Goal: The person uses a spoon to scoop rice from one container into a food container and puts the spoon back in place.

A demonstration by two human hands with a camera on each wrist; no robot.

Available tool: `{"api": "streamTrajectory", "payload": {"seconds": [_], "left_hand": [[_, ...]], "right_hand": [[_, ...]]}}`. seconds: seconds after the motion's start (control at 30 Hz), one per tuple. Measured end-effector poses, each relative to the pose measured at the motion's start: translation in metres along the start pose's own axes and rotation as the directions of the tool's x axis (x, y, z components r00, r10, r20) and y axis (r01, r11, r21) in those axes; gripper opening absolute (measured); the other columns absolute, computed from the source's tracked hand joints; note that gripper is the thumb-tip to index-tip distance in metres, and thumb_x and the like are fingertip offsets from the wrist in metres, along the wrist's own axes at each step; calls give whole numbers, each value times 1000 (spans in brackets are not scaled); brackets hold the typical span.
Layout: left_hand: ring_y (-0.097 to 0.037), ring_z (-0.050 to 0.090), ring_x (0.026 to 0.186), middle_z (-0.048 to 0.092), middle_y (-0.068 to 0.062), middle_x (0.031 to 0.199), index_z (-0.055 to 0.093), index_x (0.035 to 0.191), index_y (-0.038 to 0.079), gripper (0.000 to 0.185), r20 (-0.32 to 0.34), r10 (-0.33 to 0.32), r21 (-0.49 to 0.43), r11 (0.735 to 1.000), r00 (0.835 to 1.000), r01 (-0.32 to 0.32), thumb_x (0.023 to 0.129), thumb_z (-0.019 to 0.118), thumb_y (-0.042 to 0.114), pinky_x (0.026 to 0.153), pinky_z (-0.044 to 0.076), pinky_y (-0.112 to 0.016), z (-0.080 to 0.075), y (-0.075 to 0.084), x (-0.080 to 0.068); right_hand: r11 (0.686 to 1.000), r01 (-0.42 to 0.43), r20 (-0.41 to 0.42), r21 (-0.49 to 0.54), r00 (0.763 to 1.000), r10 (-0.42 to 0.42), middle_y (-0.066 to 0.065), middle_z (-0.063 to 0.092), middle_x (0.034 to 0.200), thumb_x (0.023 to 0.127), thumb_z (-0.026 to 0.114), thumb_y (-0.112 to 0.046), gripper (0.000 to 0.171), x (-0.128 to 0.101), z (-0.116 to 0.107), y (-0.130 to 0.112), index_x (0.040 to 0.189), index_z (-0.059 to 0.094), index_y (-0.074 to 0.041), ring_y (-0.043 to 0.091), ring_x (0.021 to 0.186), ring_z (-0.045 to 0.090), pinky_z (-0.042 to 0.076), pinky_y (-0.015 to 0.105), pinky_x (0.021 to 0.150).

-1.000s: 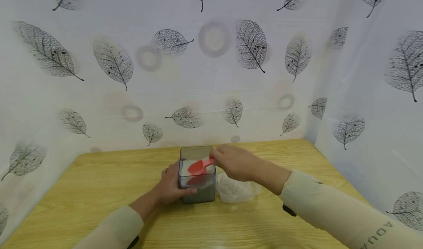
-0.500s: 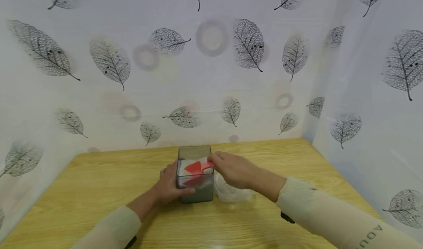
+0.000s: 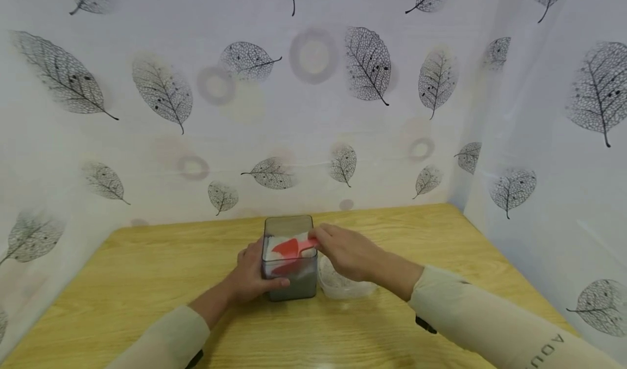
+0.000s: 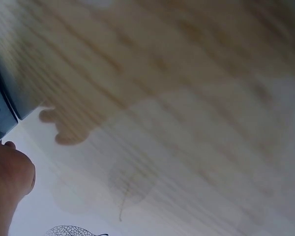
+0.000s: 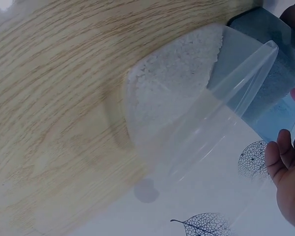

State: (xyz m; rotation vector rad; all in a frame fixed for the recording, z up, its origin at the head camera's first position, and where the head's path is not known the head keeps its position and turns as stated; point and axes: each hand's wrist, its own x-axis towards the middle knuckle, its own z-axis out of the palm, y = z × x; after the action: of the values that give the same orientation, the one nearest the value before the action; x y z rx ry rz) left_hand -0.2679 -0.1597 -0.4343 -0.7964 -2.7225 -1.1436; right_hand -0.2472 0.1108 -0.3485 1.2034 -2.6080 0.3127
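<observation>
In the head view a tall, see-through grey container (image 3: 293, 287) stands on the table, with white grainy stuff (image 3: 272, 244) inside. My left hand (image 3: 247, 276) grips it from the left side, thumb across the front. My right hand (image 3: 345, 252) pinches the handle of a red scoop (image 3: 286, 247), whose bowl is at the container's mouth, over the white stuff. Just right of the container, partly under my right hand, sits a clear plastic tub (image 3: 345, 291). White grains (image 5: 172, 73) fill part of this tub in the right wrist view.
The wood-grain table (image 3: 161, 282) reaches back to a pale curtain (image 3: 313, 124) printed with dark leaves, which also closes in both sides. The container stands near the table's back edge.
My right hand has dipped slightly, and the scoop's handle lies flatter, its bowl a little further left. The left hand keeps its hold on the container. The head view has shifted slightly.
</observation>
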Motion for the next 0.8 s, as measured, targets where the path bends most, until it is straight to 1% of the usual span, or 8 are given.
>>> {"api": "streamTrajectory", "payload": {"seconds": [0.13,0.27,0.37,0.47,0.67,0.8], "left_hand": [[-26,42,125,51,-1,136,35,144,17,91,-10,13,3,1000,1000,-13,74,78,55,105,20,-55,0,-2,-1],[-26,45,123,53,-3,134,38,142,13,90,-28,34,10,999,999,-34,73,80,53,103,21,-54,-1,-3,-2],[-27,45,123,53,-4,133,38,141,13,90,-24,21,12,1000,999,-20,73,80,53,104,21,-54,-3,-2,-2],[-27,44,124,52,-4,133,36,142,13,91,-11,-3,14,1000,1000,4,73,80,54,106,20,-54,-4,0,-2],[-27,43,125,51,-4,134,35,143,14,93,3,-30,9,1000,1000,30,73,80,55,107,19,-55,-4,2,-1],[-26,43,125,52,-3,133,35,143,14,93,8,-39,23,999,999,39,73,80,56,108,20,-55,-3,1,0]], "right_hand": [[1000,-27,-11,5,1000,27,-1,62,111,106,48,-20,19,-1,0,1,123,53,-14,13,99,60,52,33,87],[999,-44,-36,26,998,45,4,63,115,106,47,-18,21,-4,0,2,125,52,-11,17,105,62,52,37,90],[999,-46,-51,23,998,47,7,63,114,106,46,-17,25,-6,1,4,127,52,-7,19,103,63,52,38,88],[998,-60,-49,10,997,61,7,63,111,107,44,-18,26,-8,0,7,128,53,-6,19,101,63,52,38,87],[994,-106,-29,15,994,106,7,64,112,107,43,-19,23,-12,-1,11,123,54,-7,23,109,62,52,41,91],[994,-113,-50,12,992,114,6,63,108,106,45,-18,20,-14,-3,13,119,54,-7,22,104,62,52,40,88]]}}
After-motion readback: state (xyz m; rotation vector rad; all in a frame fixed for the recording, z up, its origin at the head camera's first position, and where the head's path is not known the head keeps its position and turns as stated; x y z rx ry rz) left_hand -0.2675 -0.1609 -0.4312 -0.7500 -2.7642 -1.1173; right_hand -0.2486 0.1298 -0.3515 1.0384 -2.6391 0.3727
